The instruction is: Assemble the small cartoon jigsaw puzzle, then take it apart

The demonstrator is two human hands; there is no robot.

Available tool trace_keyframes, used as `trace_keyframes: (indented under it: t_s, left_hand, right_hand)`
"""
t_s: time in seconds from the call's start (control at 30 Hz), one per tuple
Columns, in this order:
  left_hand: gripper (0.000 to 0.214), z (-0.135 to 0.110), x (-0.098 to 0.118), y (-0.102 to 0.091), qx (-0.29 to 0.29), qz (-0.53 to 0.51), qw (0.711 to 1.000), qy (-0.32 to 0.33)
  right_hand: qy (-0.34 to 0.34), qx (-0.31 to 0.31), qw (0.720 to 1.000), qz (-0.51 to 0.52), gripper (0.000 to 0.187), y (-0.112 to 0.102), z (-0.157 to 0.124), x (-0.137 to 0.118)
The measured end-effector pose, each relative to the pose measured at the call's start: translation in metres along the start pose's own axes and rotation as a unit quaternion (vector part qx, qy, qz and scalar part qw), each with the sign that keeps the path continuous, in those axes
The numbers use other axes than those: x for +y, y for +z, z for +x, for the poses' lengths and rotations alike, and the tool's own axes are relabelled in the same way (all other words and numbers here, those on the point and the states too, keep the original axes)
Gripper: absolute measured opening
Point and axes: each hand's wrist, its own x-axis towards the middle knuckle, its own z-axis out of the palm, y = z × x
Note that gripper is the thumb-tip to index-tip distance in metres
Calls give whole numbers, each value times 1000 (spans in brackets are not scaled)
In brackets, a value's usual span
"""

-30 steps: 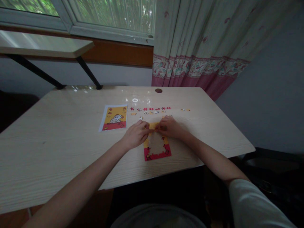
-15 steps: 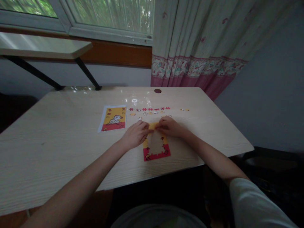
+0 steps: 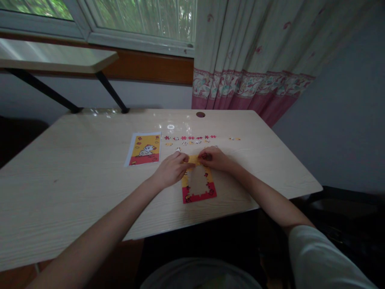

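Note:
A partly assembled jigsaw puzzle (image 3: 199, 198) lies on the table, its yellow and red border laid around a bare middle. My left hand (image 3: 171, 169) rests on the upper left side, fingers curled and the thumb reaching over the yellow top strip. At the top right, my right hand (image 3: 217, 159) has its fingers pinched together at the strip; a dark red patch shows between them, apparently a jigsaw piece. The fingers hide much of the top edge. Left of the puzzle lies a reference picture (image 3: 144, 150) of a white animal on yellow and red.
Loose red pieces (image 3: 191, 138) form a row beyond the puzzle, with white and yellow pieces (image 3: 197, 141) nearer. A few pieces (image 3: 234, 139) lie apart to the right. A raised shelf (image 3: 57, 56) stands at the back left; a curtain (image 3: 228, 86) hangs behind the table.
The right hand's fingers have shifted slightly at the top strip, and the dark red patch now shows between them. My left hand stays in nearly the same place.

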Motion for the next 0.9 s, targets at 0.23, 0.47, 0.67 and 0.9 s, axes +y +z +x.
trace_keyframes:
  t_s: [0.23, 0.47, 0.67, 0.9]
  left_hand:
    - [35, -1, -1, 1, -5, -12, 1000, -2]
    - [38, -2, -4, 4, 2, -25, 1000, 3]
    - [38, -2, -7, 4, 1, -21, 1000, 14]
    - [36, -4, -10, 4, 7, -37, 999, 15]
  right_hand:
    - [16, -44, 996, 82, 14, -13, -3, 6]
    - [24, -68, 996, 57, 7, -17, -2, 5]
    - [16, -75, 996, 52, 3, -15, 0, 3]
    - [20, -72, 995, 62, 5, -18, -1, 2]
